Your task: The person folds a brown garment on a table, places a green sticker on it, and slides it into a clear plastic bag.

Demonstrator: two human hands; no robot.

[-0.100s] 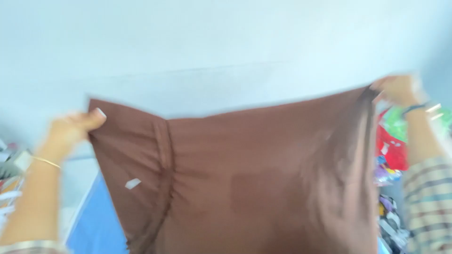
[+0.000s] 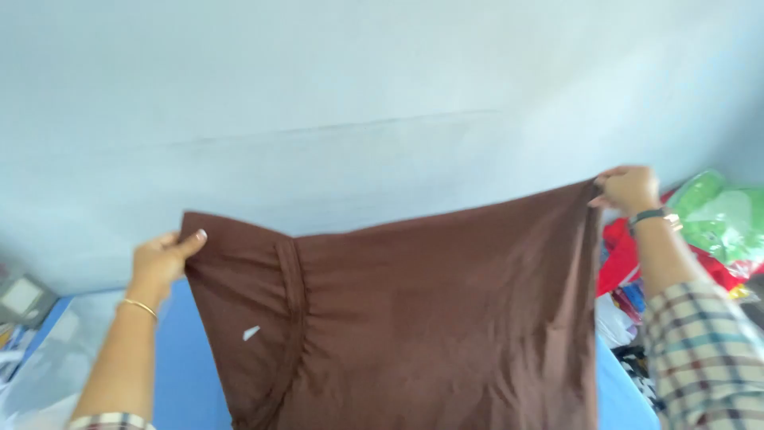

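Background: a pale blue-white wall [image 2: 382,95] fills the upper half of the view, crossed by a faint horizontal seam. Below it lies a blue tabletop [image 2: 179,374]. At the right edge sits a pile of goods: a green plastic bag [image 2: 720,215] on top, red fabric [image 2: 621,259] beneath it, and mixed coloured items lower down. A grey object [image 2: 22,299] occupies the left edge.

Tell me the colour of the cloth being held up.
Plain brown cloth, clearest in the head view.

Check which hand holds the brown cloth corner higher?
The right hand, wearing a dark wristband, grips the brown cloth higher; the left hand, with the gold bangle, sits lower.
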